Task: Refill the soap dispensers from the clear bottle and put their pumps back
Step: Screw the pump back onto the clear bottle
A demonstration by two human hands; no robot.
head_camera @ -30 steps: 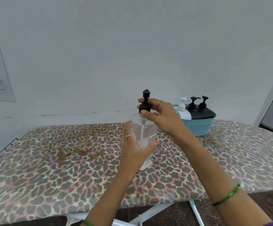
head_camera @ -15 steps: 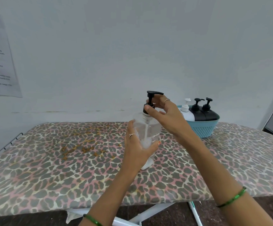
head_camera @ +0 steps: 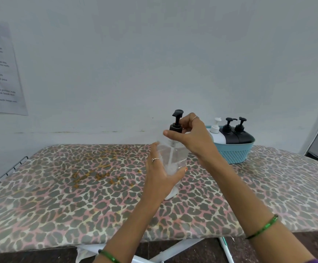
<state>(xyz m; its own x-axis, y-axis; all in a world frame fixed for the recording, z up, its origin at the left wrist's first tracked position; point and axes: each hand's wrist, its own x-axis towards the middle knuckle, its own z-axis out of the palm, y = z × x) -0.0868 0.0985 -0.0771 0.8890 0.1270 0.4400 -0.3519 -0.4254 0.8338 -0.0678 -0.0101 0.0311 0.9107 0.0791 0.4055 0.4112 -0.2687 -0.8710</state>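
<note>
The clear bottle [head_camera: 173,154] is glossy transparent plastic with a matt black plastic pump [head_camera: 176,121]. The board [head_camera: 59,186] wears printed cloth; the basket [head_camera: 234,152] is woven-look turquoise plastic.

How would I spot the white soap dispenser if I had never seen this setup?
Look to the far right of the leopard-print board, where a teal basket stands near the wall. Three pump dispensers sit in it in a row. The white dispenser is the leftmost, nearest the right hand, and the only one with a white body and pump; the two black dispensers beside it are dark.
</note>
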